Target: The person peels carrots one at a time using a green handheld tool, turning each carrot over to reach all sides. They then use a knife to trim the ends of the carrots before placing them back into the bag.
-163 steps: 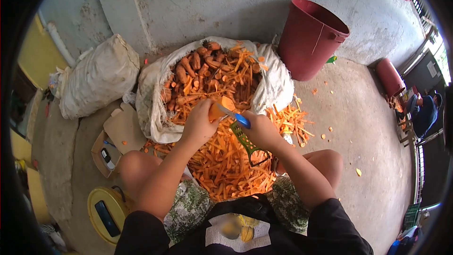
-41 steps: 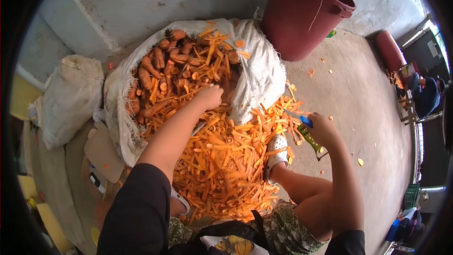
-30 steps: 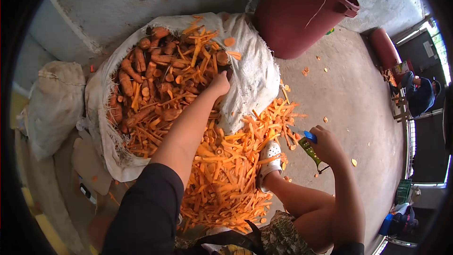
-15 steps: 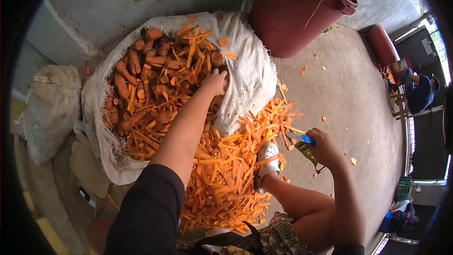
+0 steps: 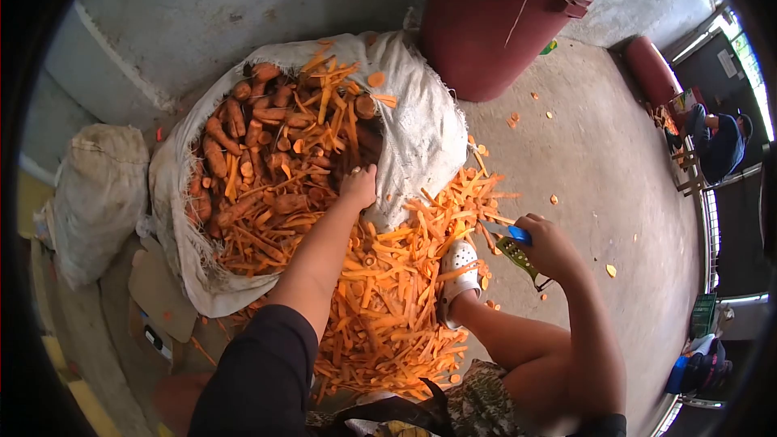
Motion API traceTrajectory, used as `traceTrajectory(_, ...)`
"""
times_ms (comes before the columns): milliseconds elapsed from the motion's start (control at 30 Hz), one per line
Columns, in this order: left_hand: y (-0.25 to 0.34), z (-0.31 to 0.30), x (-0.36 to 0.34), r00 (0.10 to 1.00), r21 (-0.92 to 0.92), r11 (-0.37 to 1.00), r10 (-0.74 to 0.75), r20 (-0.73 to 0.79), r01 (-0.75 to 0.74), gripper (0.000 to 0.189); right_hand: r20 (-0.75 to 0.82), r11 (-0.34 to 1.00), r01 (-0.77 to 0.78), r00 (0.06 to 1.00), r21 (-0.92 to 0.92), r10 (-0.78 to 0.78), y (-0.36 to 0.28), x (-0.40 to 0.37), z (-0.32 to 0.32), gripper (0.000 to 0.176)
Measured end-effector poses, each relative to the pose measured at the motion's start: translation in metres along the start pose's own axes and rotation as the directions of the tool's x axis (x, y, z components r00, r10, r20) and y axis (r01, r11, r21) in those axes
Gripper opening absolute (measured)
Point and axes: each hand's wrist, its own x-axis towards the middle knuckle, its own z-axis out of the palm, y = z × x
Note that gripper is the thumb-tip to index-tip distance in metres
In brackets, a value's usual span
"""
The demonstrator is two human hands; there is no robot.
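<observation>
We find our left hand (image 5: 358, 187) at the sack's (image 5: 425, 117) three o'clock, grip indeterminable; our right hand (image 5: 553, 249) grips a blue handle (image 5: 520, 235) and green tool (image 5: 515, 253).

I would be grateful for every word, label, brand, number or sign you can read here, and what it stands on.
No text is readable.
Pale notice on the dark panel, far right: too small to read.
Green tool in the right hand, large red bucket, open sack: no lettering I can make out.
</observation>
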Motion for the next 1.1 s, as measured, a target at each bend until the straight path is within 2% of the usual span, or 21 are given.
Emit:
traceTrajectory(100, 0.005, 0.001, 0.006, 0.996, 0.04, 0.999, 0.013, 0.083, -0.016, 0.038, -0.001, 1.0, 0.001, 1.0, -0.013, -0.001, 0.004, -0.001, -0.001, 0.015)
traceTrajectory(167, 0.007, 0.005, 0.011, 0.997, 0.198, 0.978, 0.073, -0.008, -0.07, 0.031, 0.006, 1.0, -0.016, 1.0, -0.021, 0.016, 0.007, 0.0, -0.002, 0.014)
traceTrajectory(200, 0.009, 0.004, 0.012, 0.997, 0.198, 0.978, 0.074, -0.005, -0.072, 0.031, -0.003, 1.0, -0.005, 1.0, -0.017, 0.005, 0.009, 0.0, -0.001, 0.014)
traceTrajectory(267, 0.013, 0.001, 0.011, 0.991, 0.043, 0.997, -0.068, 0.118, 0.063, 0.029, -0.011, 1.0, 0.005, 1.0, -0.012, -0.005, 0.011, 0.0, 0.0, 0.014)
traceTrajectory(400, -0.009, 0.005, 0.008, 0.992, 0.042, 0.996, -0.088, 0.085, 0.085, 0.033, -0.006, 1.0, -0.014, 1.0, -0.013, 0.014, 0.015, 0.001, -0.001, 0.015)
traceTrajectory(467, -0.024, -0.011, -0.005, 0.932, -0.171, 0.954, -0.184, 0.312, 0.246, 0.042, -0.016, 1.0, -0.001, 1.0, -0.003, 0.001, 0.019, 0.0, 0.0, 0.015)
traceTrajectory(500, -0.038, -0.009, -0.008, 0.934, -0.166, 0.954, -0.19, 0.303, 0.248, 0.042, -0.044, 1.0, 0.007, 0.999, -0.019, -0.008, 0.02, -0.001, 0.001, 0.015)
traceTrajectory(533, -0.052, -0.003, -0.013, 0.928, -0.441, 0.828, -0.236, 0.288, 0.347, 0.048, -0.073, 0.999, 0.017, 0.997, -0.035, -0.02, 0.019, -0.002, 0.001, 0.015)
traceTrajectory(567, -0.064, 0.003, -0.018, 0.917, -0.677, 0.619, -0.281, 0.283, 0.399, 0.054, -0.081, 0.999, 0.028, 0.996, -0.03, -0.03, 0.016, -0.003, 0.0, 0.015)
traceTrajectory(600, -0.052, -0.036, -0.056, 0.848, -0.766, 0.376, -0.324, 0.419, 0.522, 0.06, -0.081, 0.999, 0.004, 0.997, -0.049, -0.008, 0.012, -0.003, -0.001, 0.015)
traceTrajectory(633, -0.05, -0.049, -0.076, 0.848, -0.769, 0.374, -0.339, 0.407, 0.519, 0.06, -0.083, 0.997, -0.017, 0.997, -0.069, 0.012, 0.006, -0.004, -0.003, 0.015)
traceTrajectory(667, -0.05, -0.059, -0.092, 0.797, -0.835, -0.008, -0.296, 0.527, 0.55, 0.06, -0.09, 0.998, 0.001, 0.996, -0.066, -0.007, -0.001, -0.005, -0.005, 0.015)
traceTrajectory(700, -0.052, -0.064, -0.106, 0.762, -0.764, -0.388, -0.201, 0.616, 0.515, 0.059, -0.103, 0.998, 0.004, 0.995, -0.061, -0.01, -0.011, -0.007, -0.007, 0.017)
traceTrajectory(733, -0.061, -0.057, -0.114, 0.841, -0.728, -0.524, -0.042, 0.539, 0.441, 0.056, -0.117, 0.998, 0.006, 0.993, -0.055, -0.013, -0.02, -0.01, -0.01, 0.019)
traceTrajectory(767, -0.067, -0.051, -0.119, 0.85, -0.739, -0.525, -0.055, 0.524, 0.422, 0.056, -0.129, 0.998, 0.024, 0.991, -0.054, -0.031, -0.029, -0.011, -0.011, 0.019)
traceTrajectory(833, -0.056, -0.067, -0.148, 0.916, -0.766, -0.544, 0.008, 0.402, 0.341, 0.051, -0.127, 0.999, 0.0, 0.992, -0.054, -0.007, -0.046, -0.013, -0.012, 0.019)
traceTrajectory(867, -0.053, -0.074, -0.162, 0.929, -0.718, -0.608, 0.094, 0.357, 0.338, 0.045, -0.123, 0.999, 0.003, 0.992, -0.032, -0.007, -0.055, -0.015, -0.012, 0.022)
traceTrajectory(967, -0.031, -0.099, -0.209, 0.961, -0.804, -0.528, 0.105, 0.257, 0.272, 0.039, -0.178, 0.995, 0.093, 0.98, 0.039, -0.084, -0.076, -0.017, -0.009, 0.023)
traceTrajectory(1000, -0.025, -0.105, -0.222, 0.961, -0.802, -0.531, 0.163, 0.221, 0.275, 0.036, -0.207, 0.99, 0.098, 0.975, 0.097, -0.077, -0.084, -0.018, -0.006, 0.024)
traceTrajectory(1033, -0.02, -0.112, -0.235, 0.965, -0.806, -0.531, 0.155, 0.212, 0.262, 0.036, -0.214, 0.989, 0.11, 0.973, 0.096, -0.088, -0.093, -0.02, -0.005, 0.024)
traceTrajectory(1100, -0.004, -0.127, -0.267, 0.961, -0.818, -0.507, 0.196, 0.197, 0.271, 0.036, -0.152, 0.927, 0.041, 0.988, 0.373, 0.017, -0.111, -0.026, -0.004, 0.026)
